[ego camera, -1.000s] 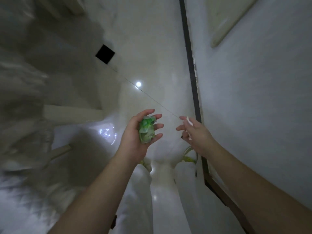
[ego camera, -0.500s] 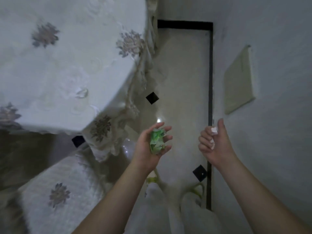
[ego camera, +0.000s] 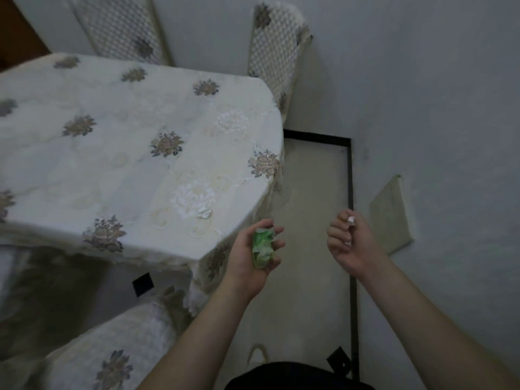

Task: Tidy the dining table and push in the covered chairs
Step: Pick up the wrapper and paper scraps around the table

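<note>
— Clutching rubbish, is she? Left hand (ego camera: pixel 247 257) has its fingers (ego camera: pixel 277 243) curled round a green wrapper (ego camera: pixel 263 244), right hand (ego camera: pixel 350 243) pinches a white scrap (ego camera: pixel 351 219).

— Probably cleared off the desk (ego camera: pixel 135 153), just left of her. Chairs (ego camera: pixel 277 49) at the far side look tucked in; the near one (ego camera: pixel 112 356) isn't.

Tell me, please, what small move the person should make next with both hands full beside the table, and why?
Probably carry the scraps to a bin before touching any chair. The left hand grips a crumpled green wrapper and the right hand pinches small white scraps, so neither is free. The tablecloth shows no litter, and the covered chair waits at the far corner. No bin is visible.
</note>
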### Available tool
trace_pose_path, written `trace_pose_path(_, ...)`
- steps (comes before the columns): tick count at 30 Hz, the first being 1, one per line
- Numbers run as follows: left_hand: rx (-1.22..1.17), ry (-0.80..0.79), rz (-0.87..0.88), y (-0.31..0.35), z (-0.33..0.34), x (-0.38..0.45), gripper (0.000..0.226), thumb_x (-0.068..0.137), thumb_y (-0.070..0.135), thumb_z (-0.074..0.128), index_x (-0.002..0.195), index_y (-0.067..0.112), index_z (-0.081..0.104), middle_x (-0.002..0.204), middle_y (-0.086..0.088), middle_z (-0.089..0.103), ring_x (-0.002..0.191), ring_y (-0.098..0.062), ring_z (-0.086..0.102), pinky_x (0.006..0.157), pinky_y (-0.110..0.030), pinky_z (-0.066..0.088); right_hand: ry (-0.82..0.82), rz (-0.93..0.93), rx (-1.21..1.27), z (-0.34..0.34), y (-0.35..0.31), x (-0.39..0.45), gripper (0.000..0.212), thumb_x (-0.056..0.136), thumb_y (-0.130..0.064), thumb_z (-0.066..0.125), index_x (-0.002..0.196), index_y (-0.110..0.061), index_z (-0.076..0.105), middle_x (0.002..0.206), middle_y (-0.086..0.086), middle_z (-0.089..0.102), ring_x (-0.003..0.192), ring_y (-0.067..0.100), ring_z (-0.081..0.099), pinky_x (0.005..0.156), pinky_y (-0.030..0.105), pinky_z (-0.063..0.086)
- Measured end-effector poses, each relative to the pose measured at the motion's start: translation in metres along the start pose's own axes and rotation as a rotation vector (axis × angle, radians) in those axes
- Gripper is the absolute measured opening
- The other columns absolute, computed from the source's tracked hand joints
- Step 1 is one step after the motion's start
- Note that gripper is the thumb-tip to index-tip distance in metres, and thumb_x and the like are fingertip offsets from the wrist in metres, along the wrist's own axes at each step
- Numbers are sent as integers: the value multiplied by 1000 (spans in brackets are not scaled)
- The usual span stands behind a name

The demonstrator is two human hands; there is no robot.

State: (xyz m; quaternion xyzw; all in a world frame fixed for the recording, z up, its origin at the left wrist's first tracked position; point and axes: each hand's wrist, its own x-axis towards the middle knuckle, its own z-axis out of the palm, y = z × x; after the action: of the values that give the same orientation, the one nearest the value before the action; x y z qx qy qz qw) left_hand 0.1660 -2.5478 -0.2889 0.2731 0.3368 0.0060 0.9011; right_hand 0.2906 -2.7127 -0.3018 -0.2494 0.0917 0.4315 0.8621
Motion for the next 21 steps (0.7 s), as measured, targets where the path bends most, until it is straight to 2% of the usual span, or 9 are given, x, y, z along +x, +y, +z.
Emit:
trace_pose_path(4,14,-7,17,21,-2,7,25,66,26,57,89,19,64,83,-4,67,56,-15,55,42,-17,31,-13,-14,18,8,-6,6,48,48,-24,92,48,-20,44,47,-7,33,33,4,31,26,17,21)
trace_pose_path(11,15,52,43,31,0,46,17,67,30,57,81,22,62,79,-2,62,55,-14,47,43,-17,28,49,35,17,4,-30,29,52,44,-22,94,50,-19,43,50,-7,34,34,3,31,27,17,21)
trace_pose_path(15,-28,125,87,30,-7,74,8,71,30,57,75,22,57,73,-1,54,52,-13,41,43,-19,27,73,99,-5,3,-44,58,53,38,-13,95,69,-15,52,52,-6,43,34,3,33,28,16,23)
trace_pose_path(19,-49,303,166,41,-12,85,16,82,27,56,69,20,51,63,1,46,45,-12,34,42,-22,25,116,200,-38,10,-52,92,64,36,-13,96,84,-14,53,59,-3,47,37,3,33,27,16,23)
trace_pose_path(21,-15,440,205,49,-18,87,19,88,23,53,70,21,47,61,2,43,44,-11,32,40,-21,26,145,251,-81,18,-55,107,48,53,-14,88,85,-14,52,61,-3,46,37,2,32,29,14,20)
